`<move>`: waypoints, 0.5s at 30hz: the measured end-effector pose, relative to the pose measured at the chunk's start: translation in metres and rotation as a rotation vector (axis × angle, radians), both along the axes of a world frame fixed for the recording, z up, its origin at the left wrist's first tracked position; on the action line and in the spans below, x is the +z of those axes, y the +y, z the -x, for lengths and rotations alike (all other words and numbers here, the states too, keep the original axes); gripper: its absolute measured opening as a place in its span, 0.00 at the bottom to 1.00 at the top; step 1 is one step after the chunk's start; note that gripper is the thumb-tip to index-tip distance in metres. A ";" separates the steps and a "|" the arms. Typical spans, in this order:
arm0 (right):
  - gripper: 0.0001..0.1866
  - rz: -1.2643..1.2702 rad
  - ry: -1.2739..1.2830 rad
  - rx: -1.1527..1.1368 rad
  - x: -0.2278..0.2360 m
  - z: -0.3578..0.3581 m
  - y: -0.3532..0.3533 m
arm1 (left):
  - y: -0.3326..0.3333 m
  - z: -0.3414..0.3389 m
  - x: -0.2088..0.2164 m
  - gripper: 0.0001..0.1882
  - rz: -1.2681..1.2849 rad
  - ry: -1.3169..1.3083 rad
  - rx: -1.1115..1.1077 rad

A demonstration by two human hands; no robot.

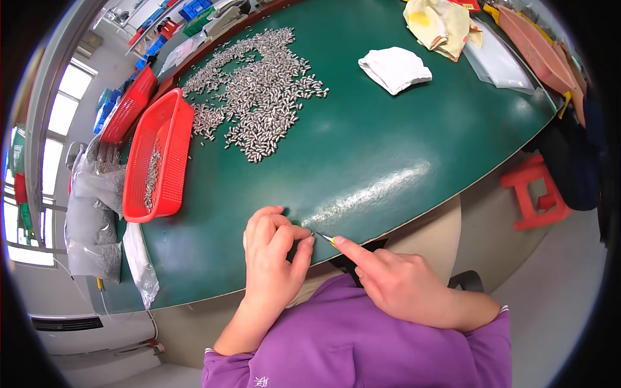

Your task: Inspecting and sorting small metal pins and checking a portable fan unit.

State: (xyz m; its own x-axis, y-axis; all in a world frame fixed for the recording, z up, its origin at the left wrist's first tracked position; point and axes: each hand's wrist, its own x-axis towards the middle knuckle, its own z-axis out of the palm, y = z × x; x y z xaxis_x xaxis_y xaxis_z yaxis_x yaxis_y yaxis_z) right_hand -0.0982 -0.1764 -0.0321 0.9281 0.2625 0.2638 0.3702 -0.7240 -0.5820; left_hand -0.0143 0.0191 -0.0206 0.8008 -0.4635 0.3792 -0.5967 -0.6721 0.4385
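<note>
Near the front edge of the green table [291,187], my left hand [275,258] is closed, with thumb and index finger pinched together. Whatever sits between those fingertips is too small to make out. My right hand [407,284] grips a slim pointed tool [326,238] with a dark tip and a yellow part by the index fingertip. Its tip points left and lies close to the left fingertips; I cannot tell whether they touch. Farther back, a wide heap of small silvery metal cylinders [265,103] is spread over the tabletop.
A red plastic basket [169,194] at the left holds some metal pieces. Another red basket [132,107] and filled clear bags [94,200] are beyond it. A white cloth [396,70], a yellowish cloth [440,29] and plastic sheets [498,61] lie far right. A red stool [521,187] stands on the floor.
</note>
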 end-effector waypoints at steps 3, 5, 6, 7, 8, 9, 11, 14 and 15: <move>0.31 0.018 0.017 0.003 0.004 -0.001 0.002 | 0.000 0.000 0.001 0.10 -0.007 0.001 -0.002; 0.31 0.019 0.029 0.004 0.005 -0.001 0.003 | -0.001 -0.001 0.001 0.10 -0.013 0.002 -0.003; 0.31 0.044 0.023 0.010 0.005 -0.001 0.003 | -0.001 -0.001 0.001 0.09 -0.017 0.000 -0.002; 0.31 0.069 0.017 0.017 0.005 -0.002 0.004 | -0.001 -0.002 0.001 0.09 -0.019 0.003 -0.004; 0.31 0.067 0.020 0.015 0.004 -0.002 0.004 | -0.002 -0.002 0.001 0.09 -0.023 0.001 0.002; 0.31 0.075 0.021 0.020 0.004 -0.002 0.003 | -0.002 -0.002 0.001 0.09 -0.027 0.001 0.010; 0.31 0.081 0.026 0.024 0.001 -0.001 0.003 | -0.003 -0.002 0.001 0.09 -0.012 0.018 0.006; 0.32 0.035 0.034 0.043 0.000 -0.003 0.004 | -0.001 -0.002 0.002 0.08 0.023 0.051 0.001; 0.31 0.025 0.052 0.060 0.002 -0.005 0.002 | -0.002 -0.003 0.002 0.08 0.040 0.065 -0.009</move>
State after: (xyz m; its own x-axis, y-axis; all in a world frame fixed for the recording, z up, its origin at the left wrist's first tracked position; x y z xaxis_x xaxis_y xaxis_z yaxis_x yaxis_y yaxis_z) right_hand -0.0929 -0.1745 -0.0298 0.9229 0.3237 0.2086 0.3831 -0.7159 -0.5837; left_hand -0.0112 0.0175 -0.0191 0.8205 -0.4559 0.3448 -0.5716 -0.6482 0.5030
